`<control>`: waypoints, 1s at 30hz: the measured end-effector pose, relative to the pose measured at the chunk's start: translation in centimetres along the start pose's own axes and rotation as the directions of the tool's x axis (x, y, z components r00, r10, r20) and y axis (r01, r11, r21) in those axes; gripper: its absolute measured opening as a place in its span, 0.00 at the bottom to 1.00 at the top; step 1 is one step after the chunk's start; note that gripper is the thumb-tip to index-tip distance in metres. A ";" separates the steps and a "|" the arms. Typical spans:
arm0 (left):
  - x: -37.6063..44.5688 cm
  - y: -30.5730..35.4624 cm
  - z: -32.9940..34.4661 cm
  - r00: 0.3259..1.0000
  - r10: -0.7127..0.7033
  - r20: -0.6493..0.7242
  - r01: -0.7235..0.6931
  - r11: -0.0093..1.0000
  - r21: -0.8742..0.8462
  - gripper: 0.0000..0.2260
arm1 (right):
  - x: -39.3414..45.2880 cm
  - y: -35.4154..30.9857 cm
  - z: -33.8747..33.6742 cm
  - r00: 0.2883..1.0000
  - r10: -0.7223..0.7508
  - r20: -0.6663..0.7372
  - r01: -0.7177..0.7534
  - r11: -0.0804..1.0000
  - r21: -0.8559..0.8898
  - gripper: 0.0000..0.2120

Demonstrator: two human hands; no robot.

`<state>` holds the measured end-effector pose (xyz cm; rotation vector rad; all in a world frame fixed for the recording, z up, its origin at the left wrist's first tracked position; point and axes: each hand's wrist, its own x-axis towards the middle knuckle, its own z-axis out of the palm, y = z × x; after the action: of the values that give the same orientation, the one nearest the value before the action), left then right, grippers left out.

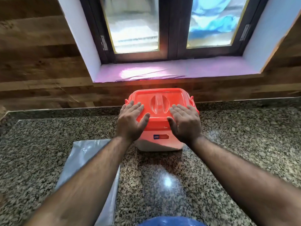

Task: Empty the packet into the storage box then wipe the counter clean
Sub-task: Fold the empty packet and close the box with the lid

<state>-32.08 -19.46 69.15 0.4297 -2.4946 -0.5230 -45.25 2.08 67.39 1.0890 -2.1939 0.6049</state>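
Left hand (130, 119) and right hand (185, 120) lying flat on the storage box (160, 141) lid (158, 97) — fingers spread, gripping nothing, packet (78, 162) lying beside the left forearm.

Head-height view, forward-down; close over counter (228, 144)

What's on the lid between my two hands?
In the head view, the lid's recessed handle sits between the left hand and right hand; nothing else.

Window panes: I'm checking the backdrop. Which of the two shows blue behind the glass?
The right pane: blue shapes show through it, while the left pane looks only pale grey-white.
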 end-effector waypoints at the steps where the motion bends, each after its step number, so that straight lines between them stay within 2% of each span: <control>1: 1.0 -0.2 0.1 0.999 -0.009 0.045 0.007 0.999 0.033 0.34 | 0.8 0.3 0.4 0.998 0.020 0.063 -0.020 1.000 -0.006 0.32; 4: 4.2 -0.2 0.1 0.979 -0.063 0.196 0.031 0.987 0.160 0.43 | 3.4 1.1 1.0 0.944 0.121 0.306 -0.117 0.993 -0.033 0.40; 6: 6.0 0.1 -0.2 0.944 -0.130 0.304 0.056 0.969 0.242 0.49 | 4.8 1.3 1.2 0.886 0.181 0.427 -0.161 0.983 -0.083 0.41; 9: 7.3 0.4 -0.5 0.888 -0.229 0.399 0.106 0.946 0.305 0.46 | 5.4 1.0 1.1 0.838 0.225 0.496 -0.184 0.974 -0.131 0.37; 11: 7.1 0.4 -0.4 0.872 -0.277 0.404 0.157 0.939 0.305 0.44 | 5.4 0.7 0.7 0.821 0.229 0.524 -0.193 0.973 -0.124 0.38; 14: 5.5 0.7 0.0 0.875 -0.311 0.371 0.244 0.945 0.216 0.43 | 4.5 0.2 0.3 0.784 0.248 0.570 -0.170 0.968 -0.187 0.38; 17: 2.1 0.7 0.2 0.892 -0.278 0.356 0.240 0.960 0.147 0.40 | 1.7 -1.6 -0.1 0.779 0.252 0.574 -0.175 0.967 -0.187 0.40; 20: -2.8 -0.6 0.3 0.926 -0.216 0.310 0.197 0.976 0.092 0.40 | -2.7 -4.8 -0.3 0.799 0.167 0.578 -0.149 0.986 -0.078 0.43; 23: -7.8 -3.2 -0.1 0.931 -0.251 0.263 0.239 0.968 0.076 0.40 | -6.6 -8.6 1.2 0.719 0.065 0.692 -0.065 0.998 -0.026 0.42; 26: -12.3 -6.7 -0.9 0.853 -0.443 0.276 0.443 0.894 0.067 0.39 | -9.0 -12.7 3.4 0.661 0.005 0.750 -0.117 0.988 0.096 0.38; 28: -15.3 -10.1 -2.1 0.771 -0.598 0.218 0.599 0.798 0.068 0.39 | -9.7 -15.8 5.0 0.601 -0.017 0.799 -0.239 0.950 0.199 0.35; 30: -18.2 -13.5 -4.0 0.669 -0.711 0.215 0.714 0.696 0.078 0.37 | -10.0 -18.9 6.5 0.536 0.002 0.845 -0.365 0.902 0.229 0.29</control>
<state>-12.67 -25.00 58.07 1.4562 -2.4553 -0.9304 -27.04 -7.09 58.28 1.5910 -3.1606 0.7227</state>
